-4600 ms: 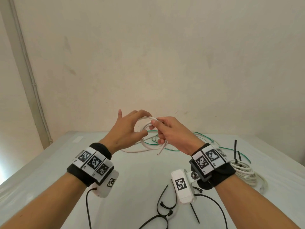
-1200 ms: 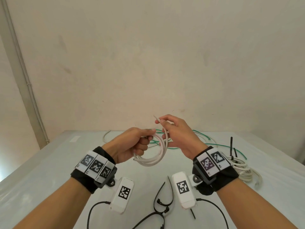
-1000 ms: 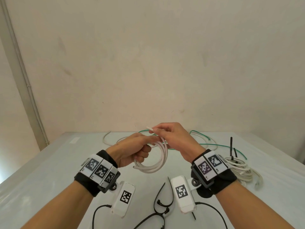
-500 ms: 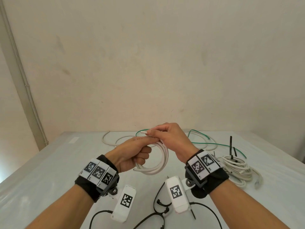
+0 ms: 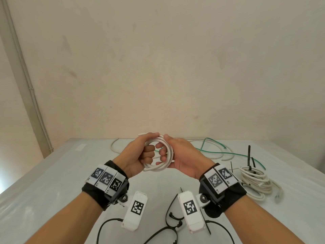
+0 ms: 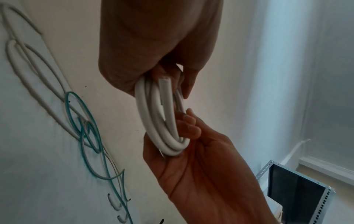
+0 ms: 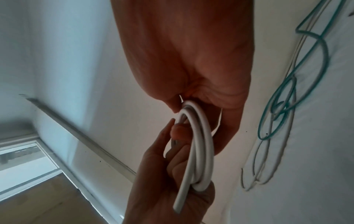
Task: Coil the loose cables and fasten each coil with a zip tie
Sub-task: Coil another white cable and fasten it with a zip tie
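A small coil of white cable (image 5: 164, 158) hangs above the table between both hands. My left hand (image 5: 149, 147) grips its left side, thumb lying along the top and fingers curled through the loop. My right hand (image 5: 164, 148) holds the right side, thumb tip on top and fingers hooked inside. One cable end (image 5: 140, 134) pokes out left past the left thumb. In the left wrist view the coil (image 6: 159, 121) runs from my left hand down into the right palm (image 6: 191, 159). The right wrist view shows the coil (image 7: 203, 144) the same way. Loose black zip ties (image 5: 173, 217) lie near the front.
A green cable (image 5: 211, 147) and a loose pale cable (image 5: 114, 147) sprawl at the back of the white table (image 5: 52, 182). A bigger cream coil (image 5: 255, 182) with a black zip tie (image 5: 249, 155) round it sits at the right. The wall stands close behind.
My right hand brought the free end over onto the coil, let it go under the left thumb, and now holds the coil's right side. Both hands stayed close together.
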The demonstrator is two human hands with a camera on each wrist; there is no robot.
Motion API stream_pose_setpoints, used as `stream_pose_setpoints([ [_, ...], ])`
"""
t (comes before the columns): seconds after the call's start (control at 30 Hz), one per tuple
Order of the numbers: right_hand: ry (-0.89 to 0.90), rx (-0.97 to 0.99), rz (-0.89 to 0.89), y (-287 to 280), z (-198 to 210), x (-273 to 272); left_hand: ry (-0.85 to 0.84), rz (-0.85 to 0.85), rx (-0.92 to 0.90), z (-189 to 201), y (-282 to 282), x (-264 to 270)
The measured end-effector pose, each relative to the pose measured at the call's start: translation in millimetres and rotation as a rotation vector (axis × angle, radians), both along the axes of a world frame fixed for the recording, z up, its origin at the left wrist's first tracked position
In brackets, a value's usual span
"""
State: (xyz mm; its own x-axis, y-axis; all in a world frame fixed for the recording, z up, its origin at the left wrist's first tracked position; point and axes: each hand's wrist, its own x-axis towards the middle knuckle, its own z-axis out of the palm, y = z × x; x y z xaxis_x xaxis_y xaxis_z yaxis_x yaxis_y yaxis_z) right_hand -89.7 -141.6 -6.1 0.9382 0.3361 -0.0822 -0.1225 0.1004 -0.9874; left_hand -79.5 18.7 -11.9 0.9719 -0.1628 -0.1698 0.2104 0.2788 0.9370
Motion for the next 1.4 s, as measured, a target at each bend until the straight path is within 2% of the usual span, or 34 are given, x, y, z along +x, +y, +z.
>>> stream_pose_setpoints([
  [0.17, 0.036, 0.056, 0.026, -1.7, -5.4, -1.1, -0.026, -0.009, -0.002, -0.7, -0.3, -3.3],
  [0.43, 0.178, 0.189, 0.048, -1.0, -1.4, 1.3, -0.027, -0.134, -0.064, 4.2, -0.5, -4.9],
  [0.63, 0.052, 0.134, 0.016, 3.3, 1.1, -1.0, -0.041, -0.086, -0.075, 6.8, -2.4, -6.5],
  [0.7, 0.007, 0.153, -0.005, 3.1, 0.7, -1.6, -0.036, -0.121, -0.199, 8.1, 0.3, -6.1],
  [0.83, 0.005, 0.233, -0.083, 1.5, -0.6, -2.3, 0.035, -0.227, -0.559, 5.4, 4.3, -7.2],
  [0.9, 0.013, 0.254, -0.131, 0.9, -1.1, -2.1, 0.028, -0.246, -0.618, 5.7, 2.5, -9.0],
  [1.03, -0.004, 0.266, -0.182, -4.1, -0.4, -0.7, -0.063, -0.341, -0.489, 6.7, 0.5, -9.8],
  [1.17, -0.066, 0.119, -0.119, -10.4, 7.2, 0.2, -0.071, -0.397, -0.282, 9.2, 14.4, -9.7],
  [1.23, -0.105, 0.005, -0.048, -14.0, 9.4, -0.6, -0.113, -0.379, -0.047, 15.8, 20.6, -8.5],
  [1.33, -0.193, -0.199, 0.06, -16.1, 9.7, -2.5, -0.261, -0.34, 0.373, 26.6, 19.0, -6.5],
  [1.4, -0.225, -0.247, 0.09, -13.7, 10.3, -3.0, -0.331, -0.316, 0.504, 30.0, 11.1, -9.9],
])
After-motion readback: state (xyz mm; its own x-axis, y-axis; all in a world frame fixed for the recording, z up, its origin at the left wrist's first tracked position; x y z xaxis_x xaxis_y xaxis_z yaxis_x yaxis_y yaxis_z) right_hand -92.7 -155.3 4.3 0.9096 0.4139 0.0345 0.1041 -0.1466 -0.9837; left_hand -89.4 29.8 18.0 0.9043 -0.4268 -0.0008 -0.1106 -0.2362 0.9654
